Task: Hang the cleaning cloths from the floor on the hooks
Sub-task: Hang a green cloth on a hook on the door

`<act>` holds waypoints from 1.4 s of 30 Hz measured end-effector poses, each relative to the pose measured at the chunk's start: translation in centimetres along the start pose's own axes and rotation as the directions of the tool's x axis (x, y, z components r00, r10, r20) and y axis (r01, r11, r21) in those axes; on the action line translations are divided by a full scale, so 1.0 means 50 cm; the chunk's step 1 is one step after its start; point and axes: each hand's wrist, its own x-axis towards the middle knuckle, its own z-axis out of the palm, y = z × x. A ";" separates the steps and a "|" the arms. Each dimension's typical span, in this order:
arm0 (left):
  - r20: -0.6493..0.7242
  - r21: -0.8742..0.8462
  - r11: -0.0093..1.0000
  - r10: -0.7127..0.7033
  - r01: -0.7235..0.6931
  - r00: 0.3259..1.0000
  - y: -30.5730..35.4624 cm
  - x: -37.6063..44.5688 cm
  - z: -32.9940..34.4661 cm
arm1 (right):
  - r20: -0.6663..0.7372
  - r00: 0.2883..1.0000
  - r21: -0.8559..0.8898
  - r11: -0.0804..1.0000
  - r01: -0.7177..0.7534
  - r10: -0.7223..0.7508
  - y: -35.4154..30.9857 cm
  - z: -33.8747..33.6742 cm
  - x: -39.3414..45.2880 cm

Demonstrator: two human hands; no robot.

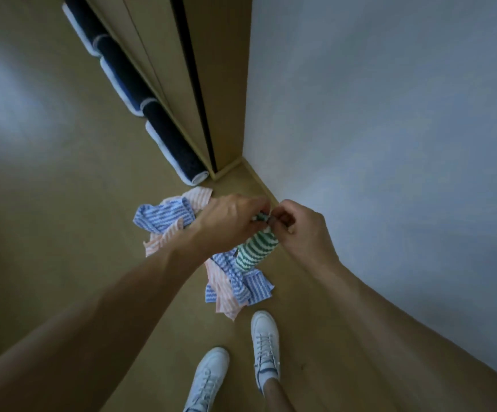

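A green-and-white striped cloth (256,251) hangs bunched between my two hands, above the floor. My left hand (229,224) pinches its top edge from the left. From the right, my right hand (297,224) pinches the same edge, fingers curled. Below them a pile of cloths lies on the floor: a blue-striped cloth (161,215) at the left, another blue-striped cloth (244,286) nearer my feet, and pink-striped cloths (223,295) under them. No hooks are in view.
A white wall (390,144) runs along the right. A tan door and its frame (205,84) stand ahead. Dark rolled mats with white edges (170,144) lie along the door's base. My white shoes (263,343) stand on the tan floor (63,233).
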 end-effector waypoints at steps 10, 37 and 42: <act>0.001 0.256 0.911 0.333 -0.323 0.943 0.323 -0.086 -0.456 | -0.152 0.977 -0.176 0.977 0.125 -0.152 -0.342 -0.380 -0.233; -0.046 0.285 0.406 0.911 -0.868 0.411 1.201 -0.320 -0.547 | -0.797 0.604 -0.309 0.853 -0.420 0.009 -0.513 -0.868 -1.057; -0.089 0.337 0.280 0.960 -0.899 0.266 1.358 -0.423 -0.452 | -0.849 0.526 -0.263 0.834 -0.485 0.039 -0.482 -0.887 -1.274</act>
